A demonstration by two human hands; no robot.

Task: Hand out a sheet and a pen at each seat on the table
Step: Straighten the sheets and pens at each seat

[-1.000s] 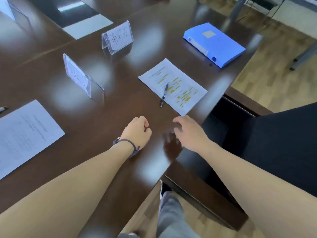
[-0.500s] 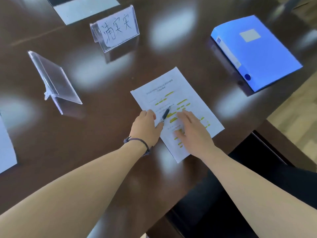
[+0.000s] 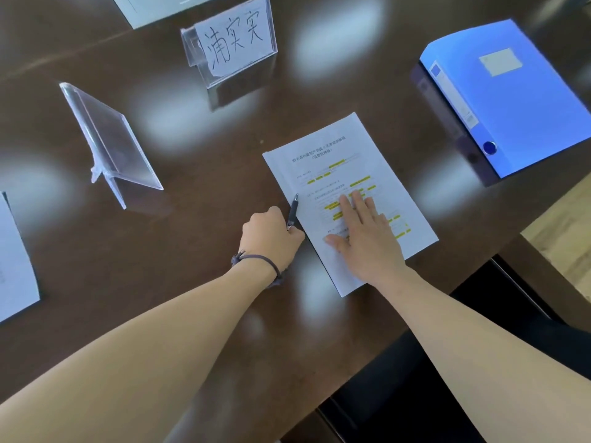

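Observation:
A white sheet [image 3: 348, 161] with yellow highlighted lines lies on the dark wooden table [image 3: 192, 298], near its right edge. My right hand [image 3: 367, 238] rests flat on the sheet's lower half, fingers spread. Just left of the sheet, my left hand [image 3: 268, 238] is closed around the lower end of a black pen [image 3: 293, 211]. The pen's tip end sticks up along the sheet's left edge. A dark band circles my left wrist.
A blue file box [image 3: 511, 97] lies at the right. Behind the sheet stands a clear name stand [image 3: 233, 43] with handwritten characters. A second clear stand [image 3: 112, 142] stands at the left. Another white sheet [image 3: 12, 266] lies at the far left. A dark chair [image 3: 431, 378] is below right.
Both hands reached forward from the table's near edge to the sheet. My right hand settled flat on it, and my left hand took hold of the pen and shifted it to the sheet's left edge.

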